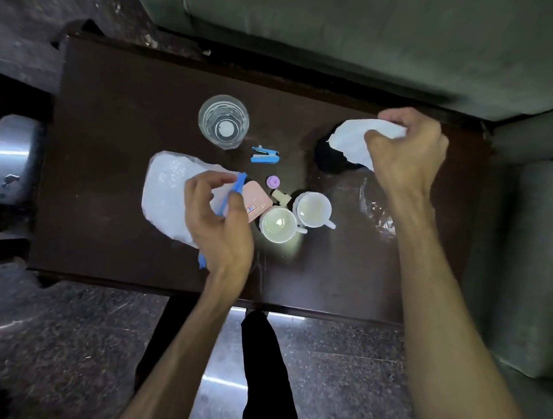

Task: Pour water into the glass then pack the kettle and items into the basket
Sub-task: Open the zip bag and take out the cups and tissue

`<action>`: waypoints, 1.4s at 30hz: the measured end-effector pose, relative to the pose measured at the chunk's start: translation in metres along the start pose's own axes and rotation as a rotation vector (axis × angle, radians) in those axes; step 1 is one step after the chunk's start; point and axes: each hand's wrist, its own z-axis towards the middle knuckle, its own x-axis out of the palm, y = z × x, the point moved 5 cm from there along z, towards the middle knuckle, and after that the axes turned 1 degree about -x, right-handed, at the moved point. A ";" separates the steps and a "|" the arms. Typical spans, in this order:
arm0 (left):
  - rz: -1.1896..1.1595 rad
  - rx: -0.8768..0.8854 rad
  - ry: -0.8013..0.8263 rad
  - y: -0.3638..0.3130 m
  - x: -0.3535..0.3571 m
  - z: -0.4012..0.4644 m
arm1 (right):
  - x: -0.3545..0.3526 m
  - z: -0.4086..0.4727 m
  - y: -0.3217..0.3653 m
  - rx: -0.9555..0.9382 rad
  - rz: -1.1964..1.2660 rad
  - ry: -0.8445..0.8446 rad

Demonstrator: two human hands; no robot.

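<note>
Although the glass (223, 121) at the far left-centre of the dark table (98, 251) already holds water, so pouring reads as done, packing looks barely begun. No basket and no kettle can be identified in this view; a black rounded object (329, 156) under the right hand may be either, cannot tell.

Largest to smallest on the table:
- crumpled clear plastic bag (166, 193), left of centre, partly under the left hand
- two white cups (313, 208), side by side and touching, both apparently empty
- pink box (257, 202) just beside the cups
- blue stapler (264, 156) near the glass
- small cream piece (280, 196) and lilac cap (273, 181) between stapler and cups

All of these sit loose, not yet packed.

Left hand (221, 223): thumb and forefinger pinch a thin blue stick (226, 200), remaining fingers loosely curled, above the bag and pink box.

Right hand (407, 155): fingers curled round a crumpled white sheet (352, 138), gripping it over the black object at the far right of the table.
</note>
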 end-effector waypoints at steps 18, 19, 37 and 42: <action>0.051 0.005 0.236 0.008 0.033 -0.039 | 0.040 0.014 -0.004 -0.197 -0.277 0.161; 0.052 0.005 0.235 0.009 0.033 -0.039 | 0.040 0.014 -0.004 -0.190 -0.267 0.154; 0.212 -0.058 0.391 0.063 0.023 -0.027 | 0.076 -0.112 -0.051 -0.144 0.059 0.214; 0.312 -0.020 0.409 0.061 0.026 -0.034 | 0.071 -0.123 -0.071 -0.045 0.022 0.148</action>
